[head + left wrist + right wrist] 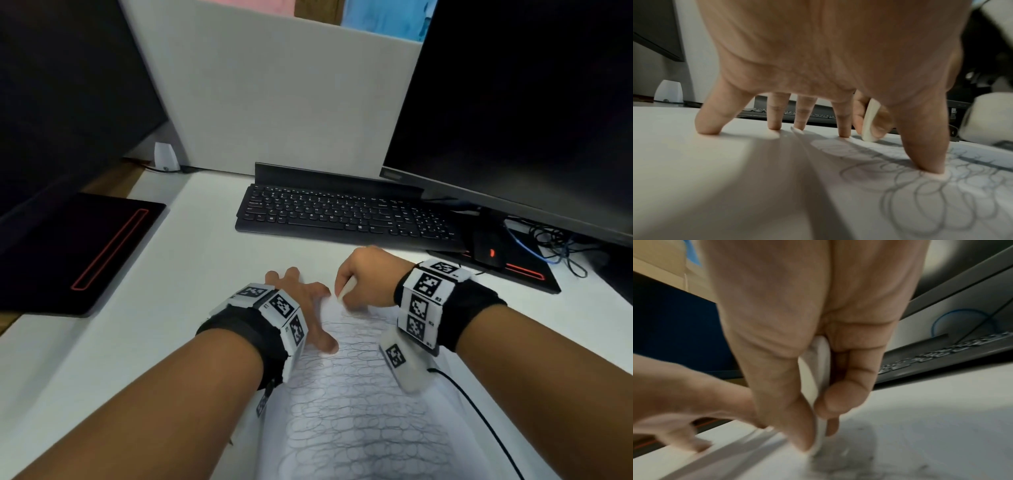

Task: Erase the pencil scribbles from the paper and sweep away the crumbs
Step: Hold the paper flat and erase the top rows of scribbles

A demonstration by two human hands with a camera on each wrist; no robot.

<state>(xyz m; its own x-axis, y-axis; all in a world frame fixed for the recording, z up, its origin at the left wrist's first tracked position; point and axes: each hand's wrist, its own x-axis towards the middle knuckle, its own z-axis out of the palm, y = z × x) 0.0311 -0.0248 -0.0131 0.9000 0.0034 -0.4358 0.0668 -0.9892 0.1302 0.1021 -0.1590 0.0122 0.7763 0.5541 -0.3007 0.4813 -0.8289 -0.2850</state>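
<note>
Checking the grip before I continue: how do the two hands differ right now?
The left hand is spread, fingertips pressing the paper and desk; the right hand is curled, pinching the white eraser. The left holds nothing; the right sets the eraser's tip on the scribbles. Both work at the paper's far end.

Left hand [301,301] flat on scribbled paper [359,411], right hand [366,274] pinching white eraser [346,288] against it

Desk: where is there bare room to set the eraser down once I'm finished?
Bare desk lies between the black pad, keyboard and left hand. Right of the paper is tighter: mouse, cables.
</note>
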